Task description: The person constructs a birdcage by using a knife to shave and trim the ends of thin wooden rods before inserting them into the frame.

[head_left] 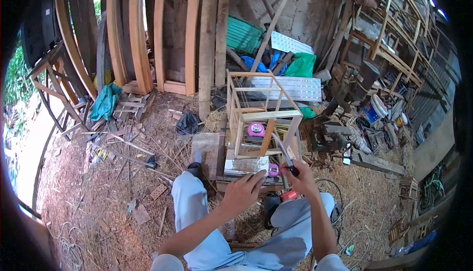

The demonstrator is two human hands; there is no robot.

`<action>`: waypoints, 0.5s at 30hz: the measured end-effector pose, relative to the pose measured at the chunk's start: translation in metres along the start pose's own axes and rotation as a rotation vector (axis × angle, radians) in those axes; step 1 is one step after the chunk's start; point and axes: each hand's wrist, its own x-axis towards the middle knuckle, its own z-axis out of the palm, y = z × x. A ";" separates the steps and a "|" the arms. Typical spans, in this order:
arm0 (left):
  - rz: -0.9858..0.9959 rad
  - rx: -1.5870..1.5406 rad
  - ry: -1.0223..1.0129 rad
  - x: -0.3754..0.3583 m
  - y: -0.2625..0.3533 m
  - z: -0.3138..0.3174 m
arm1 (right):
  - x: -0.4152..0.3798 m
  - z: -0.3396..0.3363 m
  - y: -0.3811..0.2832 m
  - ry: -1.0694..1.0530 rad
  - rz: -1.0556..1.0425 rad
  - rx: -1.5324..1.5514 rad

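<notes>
My right hand (301, 178) is wrapped round the dark handle of a long-bladed tool (284, 151), whose blade points up and away. My left hand (242, 192) lies at the near edge of a pale block (246, 165), its fingers close together; whether it grips anything is unclear. Between the hands sits a small pink tape measure (273, 170). A larger pink tape measure (255, 129) lies farther off, inside an open wooden frame (271, 115) standing on the low work surface (207, 145).
A red tool (289, 195) lies between my knees. Wood scraps and shavings cover the floor. Curved wooden frames (140, 39) lean at the back left, a green crate (244, 35) behind. On the right are a white bucket (375, 109) and stacked chair frames (394, 49).
</notes>
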 end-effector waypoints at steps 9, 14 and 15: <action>0.223 0.439 0.004 -0.034 -0.007 -0.043 | -0.005 -0.011 -0.030 -0.560 -0.023 -0.094; -0.045 0.107 -0.011 -0.052 -0.015 -0.055 | -0.003 0.000 -0.043 -0.145 -0.345 -0.093; -0.045 0.053 0.077 -0.053 -0.017 -0.054 | -0.010 -0.003 -0.048 0.025 -0.363 0.043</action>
